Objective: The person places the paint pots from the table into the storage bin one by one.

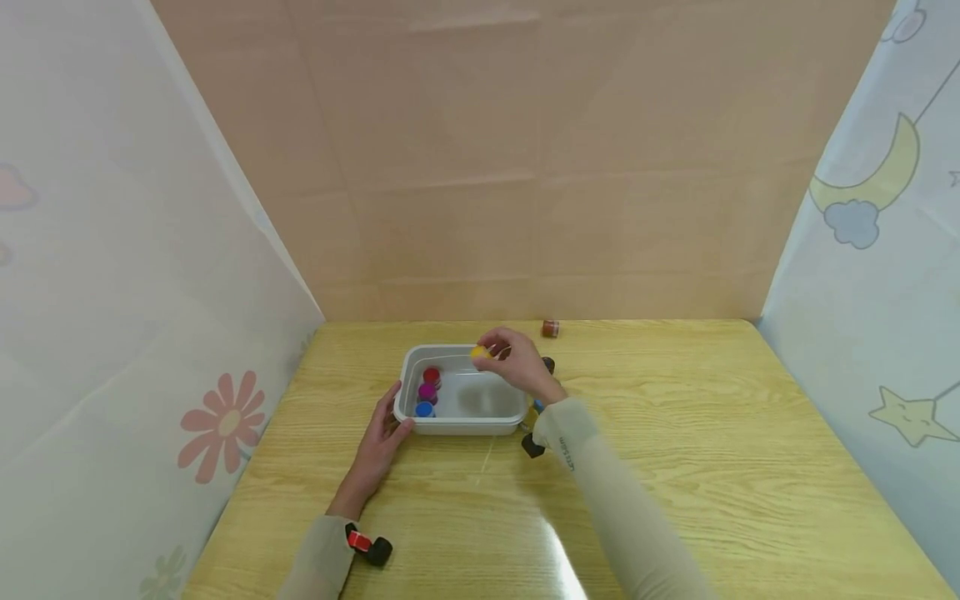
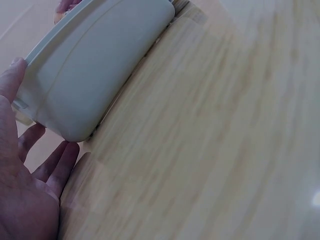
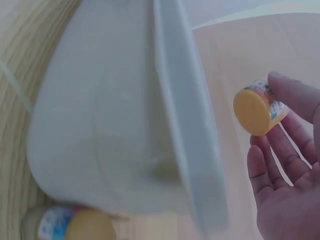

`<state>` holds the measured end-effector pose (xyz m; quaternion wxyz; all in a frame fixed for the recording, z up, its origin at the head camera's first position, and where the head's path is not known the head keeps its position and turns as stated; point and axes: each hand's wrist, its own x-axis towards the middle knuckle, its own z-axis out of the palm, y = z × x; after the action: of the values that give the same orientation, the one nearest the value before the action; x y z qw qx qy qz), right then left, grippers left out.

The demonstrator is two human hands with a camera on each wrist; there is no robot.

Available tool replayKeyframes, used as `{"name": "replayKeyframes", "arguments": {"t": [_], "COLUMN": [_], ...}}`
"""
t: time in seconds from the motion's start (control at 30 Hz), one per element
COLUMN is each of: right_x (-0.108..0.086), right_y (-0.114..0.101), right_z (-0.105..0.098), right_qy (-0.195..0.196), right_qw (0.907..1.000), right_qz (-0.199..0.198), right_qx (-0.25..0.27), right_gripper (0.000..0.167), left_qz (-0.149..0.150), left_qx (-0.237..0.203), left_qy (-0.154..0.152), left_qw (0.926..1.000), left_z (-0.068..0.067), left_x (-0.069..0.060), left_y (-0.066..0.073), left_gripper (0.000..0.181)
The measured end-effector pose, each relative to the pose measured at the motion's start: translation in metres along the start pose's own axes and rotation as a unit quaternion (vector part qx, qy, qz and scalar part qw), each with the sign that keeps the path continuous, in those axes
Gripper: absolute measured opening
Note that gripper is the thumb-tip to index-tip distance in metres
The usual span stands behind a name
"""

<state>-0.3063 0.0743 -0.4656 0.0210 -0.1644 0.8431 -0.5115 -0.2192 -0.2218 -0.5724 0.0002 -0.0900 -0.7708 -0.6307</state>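
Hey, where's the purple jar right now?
In the head view, the purple jar is inside the white tray, at the left end near the left hand, between the red jar behind and the blue jar in front.

Pale wood-grain table (image 1: 712, 450) with a white tub (image 1: 467, 427) and small reddish-brown jar (image 1: 551, 328) on it

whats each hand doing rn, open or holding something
Left hand: holding the white tub at its near-left corner.
Right hand: holding a small yellow jar between thumb and fingers.
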Motion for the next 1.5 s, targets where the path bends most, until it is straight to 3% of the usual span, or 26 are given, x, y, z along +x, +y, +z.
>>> {"name": "replayKeyframes", "arguments": {"t": [0.3, 0.7, 0.97, 1.13, 1.5], "right_x": [0.007, 0.011, 0.014, 0.017, 0.027], "right_y": [-0.003, -0.007, -0.003, -0.003, 0.003], "right_z": [0.026, 0.049, 0.057, 0.062, 0.063], "right_qy": [0.0, 0.015, -0.003, -0.013, -0.039], "right_qw": [0.9995, 0.9993, 0.9984, 0.9987, 0.9965], "right_qz": [0.019, 0.031, 0.055, 0.047, 0.056], "right_qx": [0.024, 0.017, 0.017, 0.012, -0.048], "right_gripper": [0.031, 0.035, 0.034, 0.029, 0.028], "left_qz": [-0.006, 0.007, 0.003, 0.0, -0.004], "left_qx": [0.016, 0.004, -0.01, -0.005, -0.007], "left_qy": [0.015, 0.005, -0.001, 0.001, -0.001], "left_qw": [0.9997, 1.0, 0.9999, 1.0, 1.0], "left_z": [-0.002, -0.002, 0.0, -0.001, 0.0], "left_x": [-0.002, -0.001, 0.0, -0.001, 0.0], "left_y": [0.002, 0.001, 0.001, 0.001, 0.001], "left_gripper": [0.069, 0.068, 0.068, 0.068, 0.068]}}
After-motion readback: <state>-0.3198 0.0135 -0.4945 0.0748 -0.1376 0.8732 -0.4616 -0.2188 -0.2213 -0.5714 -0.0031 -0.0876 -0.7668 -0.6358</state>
